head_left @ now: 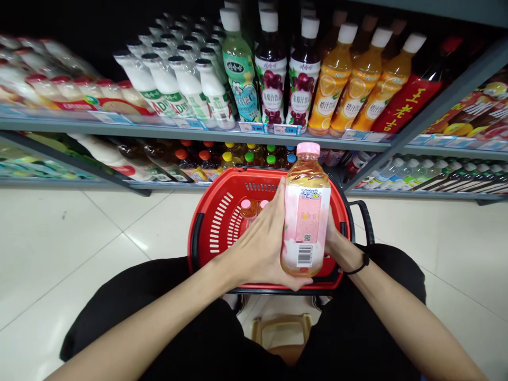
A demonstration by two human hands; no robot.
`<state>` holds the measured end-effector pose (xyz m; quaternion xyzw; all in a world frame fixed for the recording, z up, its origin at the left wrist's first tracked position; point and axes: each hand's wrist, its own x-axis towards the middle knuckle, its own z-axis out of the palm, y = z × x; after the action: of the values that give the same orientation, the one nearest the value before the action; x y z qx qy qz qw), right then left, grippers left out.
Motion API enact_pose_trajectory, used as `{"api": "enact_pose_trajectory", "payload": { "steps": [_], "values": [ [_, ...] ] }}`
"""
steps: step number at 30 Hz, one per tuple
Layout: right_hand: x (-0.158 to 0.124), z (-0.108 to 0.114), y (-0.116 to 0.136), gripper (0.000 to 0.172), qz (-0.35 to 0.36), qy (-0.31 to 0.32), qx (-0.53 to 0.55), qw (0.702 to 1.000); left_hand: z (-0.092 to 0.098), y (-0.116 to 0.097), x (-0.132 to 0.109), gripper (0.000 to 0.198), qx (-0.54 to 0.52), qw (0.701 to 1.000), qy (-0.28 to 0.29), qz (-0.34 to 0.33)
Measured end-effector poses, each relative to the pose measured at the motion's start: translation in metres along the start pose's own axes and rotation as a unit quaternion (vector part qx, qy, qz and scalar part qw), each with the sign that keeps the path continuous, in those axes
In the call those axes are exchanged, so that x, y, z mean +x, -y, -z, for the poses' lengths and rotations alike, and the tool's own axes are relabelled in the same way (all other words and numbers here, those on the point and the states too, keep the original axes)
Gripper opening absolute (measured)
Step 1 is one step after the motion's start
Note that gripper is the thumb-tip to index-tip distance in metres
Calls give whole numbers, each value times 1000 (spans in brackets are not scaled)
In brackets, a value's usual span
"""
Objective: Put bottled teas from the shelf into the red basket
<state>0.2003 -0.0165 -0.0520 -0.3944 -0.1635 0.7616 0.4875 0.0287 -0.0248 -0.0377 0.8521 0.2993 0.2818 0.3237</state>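
Upright in front of me, above the shopping basket, is a large drink bottle [307,211] with a pink cap, amber liquid and a pink and white label with a barcode. My left hand [264,246] is closed round its left side, the palm low near the base. My right hand [334,235] is against the bottle's right side; most of it is hidden behind the bottle. Beneath is the red basket [202,211] with slotted walls. Two smaller pink-capped bottles [248,209] stand inside it, partly covered by my left hand.
A grey shelf edge [222,132] runs across beyond the basket. White milk-drink bottles [186,87], grape juice bottles [304,79] and orange juice bottles [331,82] stand on it. More bottles fill the lower shelf. A black basket handle [365,219] sticks out right. A small stool [283,323] is below.
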Motion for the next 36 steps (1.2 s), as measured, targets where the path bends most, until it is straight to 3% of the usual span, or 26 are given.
{"api": "enact_pose_trajectory", "payload": {
  "steps": [3,10,15,19,22,29,36],
  "values": [
    [-1,-2,2,60,-8,9,16,1000,0,1,-1,165,-5,1000,-2,-1],
    [-2,-4,-1,62,-5,-35,17,999,-2,4,2,165,-21,1000,2,7],
    [-4,-2,-2,67,13,-45,-1,999,17,2,11,160,-117,992,13,37],
    [-11,-8,8,79,-65,8,-29,997,34,14,9,155,-190,978,11,82],
    [-16,-15,15,79,-66,22,-46,997,37,23,5,140,-271,957,-8,108],
    [-12,-17,8,48,-50,16,-15,999,31,14,14,109,-437,876,-28,202],
    [-8,-12,0,40,-92,19,53,994,19,23,14,85,-457,838,-91,283]
  ]
}}
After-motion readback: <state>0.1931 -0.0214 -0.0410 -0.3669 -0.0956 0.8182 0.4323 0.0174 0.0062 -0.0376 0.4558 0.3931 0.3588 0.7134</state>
